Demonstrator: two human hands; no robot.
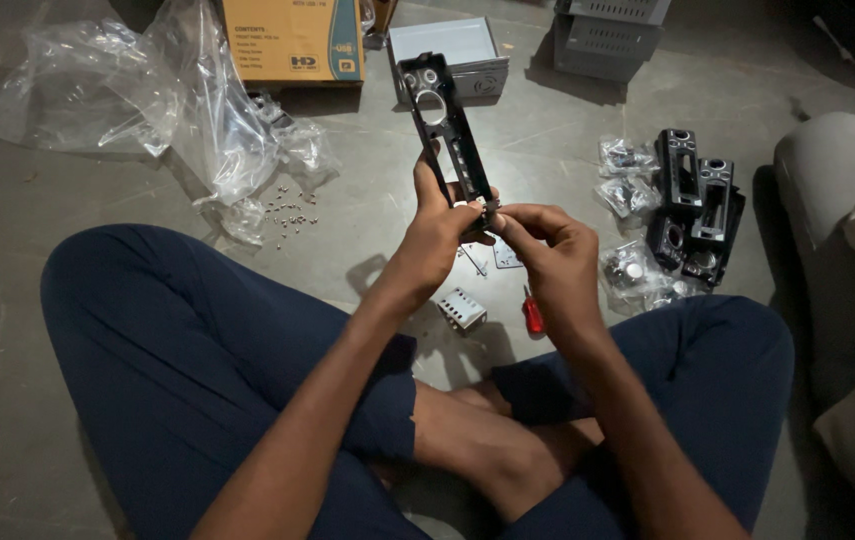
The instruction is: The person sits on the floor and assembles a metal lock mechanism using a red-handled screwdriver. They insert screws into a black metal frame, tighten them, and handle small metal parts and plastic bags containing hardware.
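Bare floor [547, 150] lies open beyond the hands. Loose screws [289, 210] and plastic bags [147, 90] crowd the left; black panels [697, 210] block the right; a screwdriver [532, 315] lies underneath.

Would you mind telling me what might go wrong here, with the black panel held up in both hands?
The right hand pinches something tiny at the lower end of the black panel; dropped, it could vanish on the dim grey floor. The left hand grips only the panel's bottom, so it may tip. The loose screws by the plastic bags could scatter.
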